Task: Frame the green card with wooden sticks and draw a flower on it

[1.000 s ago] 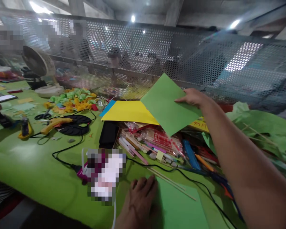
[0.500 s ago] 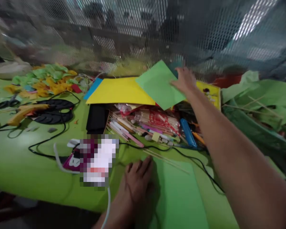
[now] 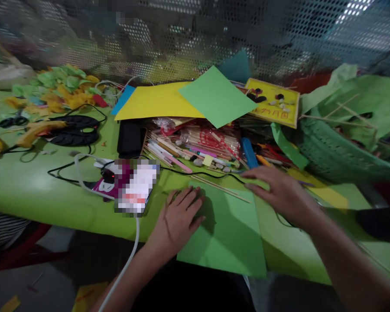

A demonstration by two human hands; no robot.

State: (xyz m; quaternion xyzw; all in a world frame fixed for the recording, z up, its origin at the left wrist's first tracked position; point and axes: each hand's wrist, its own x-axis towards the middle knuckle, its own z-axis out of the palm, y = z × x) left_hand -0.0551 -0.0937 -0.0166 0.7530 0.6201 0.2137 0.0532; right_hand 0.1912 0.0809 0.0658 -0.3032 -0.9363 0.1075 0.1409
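Observation:
My left hand (image 3: 182, 214) rests on the left edge of a large green paper sheet (image 3: 227, 234), its fingers spread. That sheet hangs slightly over the table's front edge. Above the sheet's far right corner is my right hand (image 3: 276, 190), fingers apart and nothing between them, near a black cable (image 3: 214, 174). Two thin wooden sticks (image 3: 221, 189) lie across the sheet's far edge. A smaller green paper square (image 3: 217, 97) lies on a yellow sheet (image 3: 159, 102), over a heap of pens, sticks and plastic-wrapped bundles.
Left stands a yellow hot glue gun (image 3: 39, 132) on a black palette, with scissors (image 3: 13, 121) and crumpled paper (image 3: 61, 89) behind. A blurred-screen phone (image 3: 139, 186) lies by a purple box. At right is a green basket (image 3: 341, 151); a perforated metal screen (image 3: 182, 39) rises behind.
My right hand has come back from the green square at the rear to the large sheet's far right corner. The square stays on the yellow sheet. My left hand's fingers are more spread.

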